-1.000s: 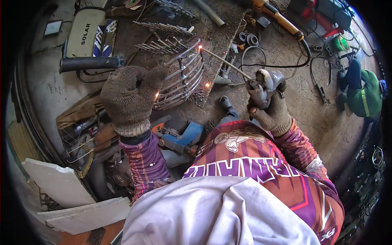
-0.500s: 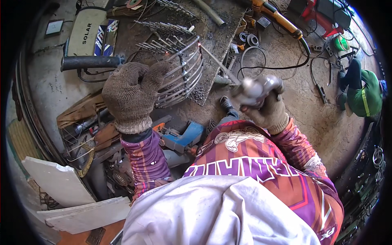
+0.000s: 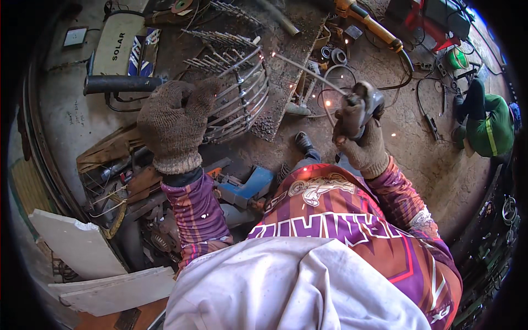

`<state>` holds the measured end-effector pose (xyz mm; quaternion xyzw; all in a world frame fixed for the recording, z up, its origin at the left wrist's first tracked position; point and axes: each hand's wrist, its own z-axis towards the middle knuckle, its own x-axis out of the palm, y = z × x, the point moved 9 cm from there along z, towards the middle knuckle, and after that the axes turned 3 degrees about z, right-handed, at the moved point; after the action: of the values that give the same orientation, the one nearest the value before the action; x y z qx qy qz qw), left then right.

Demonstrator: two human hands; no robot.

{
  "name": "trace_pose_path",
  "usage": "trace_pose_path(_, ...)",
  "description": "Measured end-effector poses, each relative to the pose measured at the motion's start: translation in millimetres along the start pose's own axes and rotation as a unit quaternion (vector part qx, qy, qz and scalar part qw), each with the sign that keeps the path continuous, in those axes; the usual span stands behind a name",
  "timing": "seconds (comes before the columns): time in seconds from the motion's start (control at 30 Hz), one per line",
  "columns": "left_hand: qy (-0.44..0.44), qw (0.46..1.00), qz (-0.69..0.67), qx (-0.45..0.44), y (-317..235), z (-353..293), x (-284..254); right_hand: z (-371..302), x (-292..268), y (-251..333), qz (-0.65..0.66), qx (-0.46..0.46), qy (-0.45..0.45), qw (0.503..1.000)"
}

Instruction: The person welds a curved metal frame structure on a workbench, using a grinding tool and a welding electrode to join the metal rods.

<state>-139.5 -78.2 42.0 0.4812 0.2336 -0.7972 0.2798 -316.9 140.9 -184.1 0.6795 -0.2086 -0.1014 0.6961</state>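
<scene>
My right hand [image 3: 360, 129], in a dirty brown knit glove, is closed around a dark welding electrode holder [image 3: 355, 107]. A thin welding rod [image 3: 308, 70] runs from it up and left. The rod's glowing tip is close to the top right corner of a curved frame of metal bars [image 3: 247, 93], seemingly just apart from it. My left hand [image 3: 175, 124], gloved alike, is closed at the frame's left side, where the glove hides the bar ends. Orange sparks [image 3: 328, 103] are scattered around my right hand and over my shirt.
Loose rods [image 3: 217, 59] lie behind the frame on a dirty metal plate [image 3: 300, 60]. An orange angle grinder [image 3: 379, 27] and cables lie at the far right. A person in green [image 3: 489, 129] crouches at right. A blue tool [image 3: 247, 187] and scrap lie at lower left.
My right hand has lifted slightly, and the rod tip has come off the frame's corner. Flying sparks have appeared. The frame has tilted slightly; my left hand stays nearly in place.
</scene>
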Motion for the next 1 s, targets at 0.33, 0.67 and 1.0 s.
trace_pose_path(0.33, -0.010, 1.000, -0.014, 0.006, 7.1, -2.7, 1.7, 7.5, 9.1, 10.0, -0.063, -0.019, 0.026, 0.997)
trace_pose_path(0.67, -0.020, 1.000, -0.005, 0.023, 4.4, -1.4, 0.2, 13.3, 14.1, 16.4, -0.098, -0.033, 0.042, 0.994)
trace_pose_path(1.0, -0.069, 0.992, 0.008, 0.109, 8.0, -13.5, -9.0, 7.1, 33.0, 37.2, -0.271, -0.156, 0.095, 0.945)
